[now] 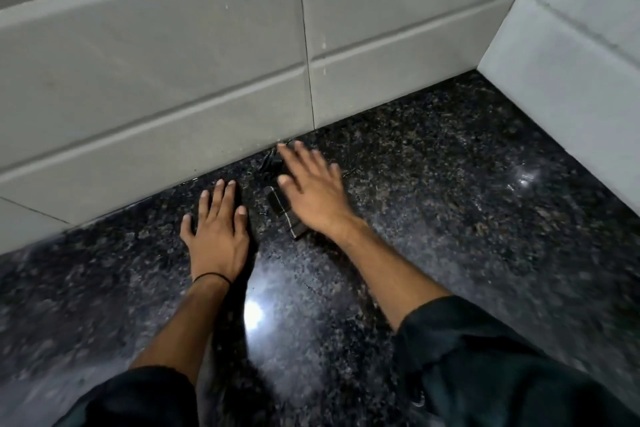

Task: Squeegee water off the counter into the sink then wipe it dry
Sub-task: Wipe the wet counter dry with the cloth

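Observation:
The black speckled granite counter (433,184) shines with wet glare. My left hand (216,229) lies flat on it near the wall, fingers apart, holding nothing. My right hand (313,189) is palm down with its fingers spread, slightly blurred, over a dark flat object (285,215). That object has a pale edge and sticks out beside the thumb. I cannot tell whether it is a squeegee or a cloth. A dark crumpled part (272,163) shows by the fingertips, against the wall. No sink is in view.
A grey tiled wall (156,80) runs along the back of the counter. A second tiled wall (571,87) closes the right side and forms a corner. A bright light reflection (254,314) sits on the counter between my forearms.

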